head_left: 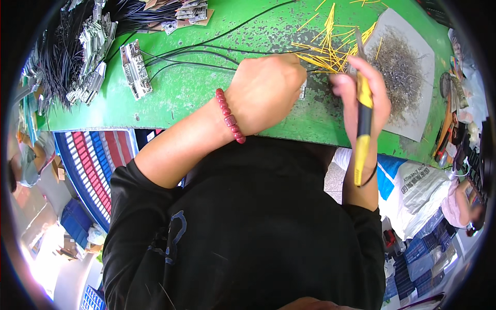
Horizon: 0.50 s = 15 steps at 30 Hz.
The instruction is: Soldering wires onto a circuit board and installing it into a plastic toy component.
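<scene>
My left hand (268, 93) is closed in a fist over the green table, its knuckles upward. Black cables (206, 50) run toward it from a silver metal part (135, 70) on its left. A small pale piece (303, 92) peeks out at the fist's right side; what the fingers hold is mostly hidden. My right hand (374, 98), partly blurred, grips a slim tool with a yellow and black handle (365, 116). Its thin grey tip points away from me, near the loose yellow sticks (330, 51). The tool's exact kind cannot be made out.
Bundles of black cables with silver metal parts (93, 57) lie at the far left. A grey sheet (418, 116) holds a heap of dark scraps (398, 72) at right. Several tools (449, 113) lie along the right edge. A striped crate (85, 160) stands below the table at left.
</scene>
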Each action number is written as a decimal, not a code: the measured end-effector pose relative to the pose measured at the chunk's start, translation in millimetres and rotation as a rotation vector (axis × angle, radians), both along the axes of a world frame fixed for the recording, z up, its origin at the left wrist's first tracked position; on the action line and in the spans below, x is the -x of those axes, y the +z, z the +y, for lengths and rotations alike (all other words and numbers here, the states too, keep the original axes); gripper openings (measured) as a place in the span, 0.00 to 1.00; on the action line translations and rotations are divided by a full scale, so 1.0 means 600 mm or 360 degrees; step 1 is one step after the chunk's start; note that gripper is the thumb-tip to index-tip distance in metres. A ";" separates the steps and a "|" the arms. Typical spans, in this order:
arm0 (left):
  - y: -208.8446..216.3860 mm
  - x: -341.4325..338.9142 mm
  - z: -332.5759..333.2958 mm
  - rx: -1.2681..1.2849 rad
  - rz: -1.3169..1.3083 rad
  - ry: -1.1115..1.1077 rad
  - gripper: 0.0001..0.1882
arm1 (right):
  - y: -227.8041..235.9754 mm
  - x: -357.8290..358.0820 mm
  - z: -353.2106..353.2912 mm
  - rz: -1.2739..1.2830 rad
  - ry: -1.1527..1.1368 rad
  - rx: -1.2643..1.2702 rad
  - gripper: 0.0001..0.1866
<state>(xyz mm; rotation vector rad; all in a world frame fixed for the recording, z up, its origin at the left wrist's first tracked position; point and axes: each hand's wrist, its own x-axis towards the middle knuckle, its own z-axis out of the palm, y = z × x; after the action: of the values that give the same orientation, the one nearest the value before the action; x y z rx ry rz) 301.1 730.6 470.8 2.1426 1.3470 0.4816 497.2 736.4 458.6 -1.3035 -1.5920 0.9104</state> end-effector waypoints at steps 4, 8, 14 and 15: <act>-0.001 0.002 0.002 0.0021 -0.0025 -0.0006 0.05 | -0.010 0.020 0.022 -0.0111 0.0161 -0.0152 0.22; -0.004 0.007 0.002 0.0000 -0.0103 -0.0028 0.05 | -0.014 0.022 0.007 -0.0090 0.0094 -0.0211 0.22; -0.007 0.008 0.000 -0.0037 -0.0110 -0.0039 0.05 | -0.031 0.021 -0.002 -0.0005 -0.0105 -0.0371 0.24; -0.007 0.007 0.000 -0.0038 -0.0116 -0.0042 0.04 | -0.022 0.022 0.002 -0.0096 -0.0059 -0.0335 0.24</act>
<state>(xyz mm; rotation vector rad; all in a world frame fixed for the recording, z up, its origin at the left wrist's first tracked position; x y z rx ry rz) 296.6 730.7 466.8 2.1385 1.2776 0.5625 484.2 737.5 445.3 -1.2172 -1.6561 0.6665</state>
